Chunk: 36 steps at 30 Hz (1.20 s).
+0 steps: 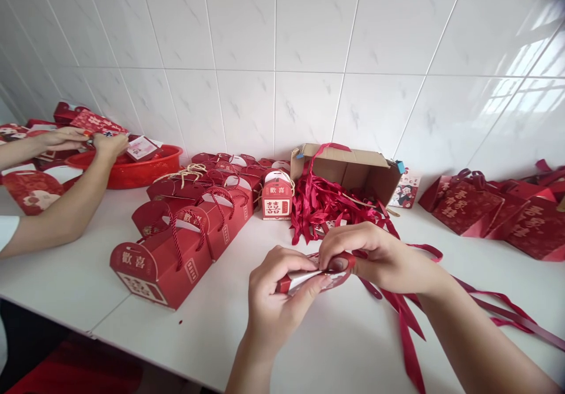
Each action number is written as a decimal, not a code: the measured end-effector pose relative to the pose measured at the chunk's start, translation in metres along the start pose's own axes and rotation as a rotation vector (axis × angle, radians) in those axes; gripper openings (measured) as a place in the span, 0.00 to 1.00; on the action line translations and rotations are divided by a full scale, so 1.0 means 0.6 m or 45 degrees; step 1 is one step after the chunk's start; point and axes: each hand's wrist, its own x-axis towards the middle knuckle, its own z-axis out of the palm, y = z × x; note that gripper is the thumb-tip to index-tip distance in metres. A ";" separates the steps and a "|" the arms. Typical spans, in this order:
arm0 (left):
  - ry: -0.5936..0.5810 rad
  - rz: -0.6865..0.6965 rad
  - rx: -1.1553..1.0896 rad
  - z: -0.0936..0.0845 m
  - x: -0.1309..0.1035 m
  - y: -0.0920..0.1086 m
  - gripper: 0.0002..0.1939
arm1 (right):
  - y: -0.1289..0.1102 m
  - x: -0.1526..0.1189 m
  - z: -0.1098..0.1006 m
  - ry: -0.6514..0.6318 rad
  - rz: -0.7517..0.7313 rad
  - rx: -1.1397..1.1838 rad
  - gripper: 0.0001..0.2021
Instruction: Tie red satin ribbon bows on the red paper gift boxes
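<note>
Between my two hands, over the white table, is a small red and white paper box point(285, 285), partly covered by fingers. My left hand point(276, 291) grips its left end, thumb along the near side. The fingers and thumb of my right hand point(371, 252) pinch its right end, where a red flap or band curls up. Dark red ribbons point(408, 338) lie under and beside my right hand. Just beyond, more ribbons point(318, 197) spill out of an open cardboard box point(373, 176).
Red gift boxes with rope handles point(189, 264) stand in rows left of centre. A small upright gift box point(277, 197) is beside the ribbons. Another person's hands point(108, 146) work above a red basin point(145, 167). Red bags point(468, 205) stand at right. A tiled wall point(242, 111) closes the back.
</note>
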 end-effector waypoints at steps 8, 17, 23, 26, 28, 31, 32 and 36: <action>0.009 0.154 0.061 0.003 0.000 -0.002 0.10 | 0.005 -0.006 -0.011 -0.066 -0.017 -0.002 0.09; 0.024 0.145 0.036 -0.002 0.002 -0.010 0.10 | 0.006 -0.005 -0.008 -0.049 0.010 -0.098 0.17; 0.030 0.113 0.022 -0.003 0.002 -0.011 0.08 | 0.012 0.002 0.000 -0.001 0.026 -0.190 0.08; 0.017 0.096 0.013 -0.004 0.001 -0.012 0.08 | 0.011 0.003 0.001 0.007 0.033 -0.233 0.09; 0.012 0.091 0.012 -0.005 0.001 -0.011 0.08 | 0.009 0.003 0.001 0.007 0.031 -0.260 0.10; 0.014 0.089 0.019 -0.005 0.000 -0.010 0.08 | 0.008 0.003 0.000 0.008 0.023 -0.290 0.10; 0.016 0.092 0.020 -0.004 0.000 -0.010 0.08 | 0.009 0.003 0.000 0.010 0.020 -0.297 0.10; 0.014 0.123 0.014 -0.003 0.001 -0.007 0.09 | 0.016 0.003 0.001 0.017 0.013 -0.285 0.10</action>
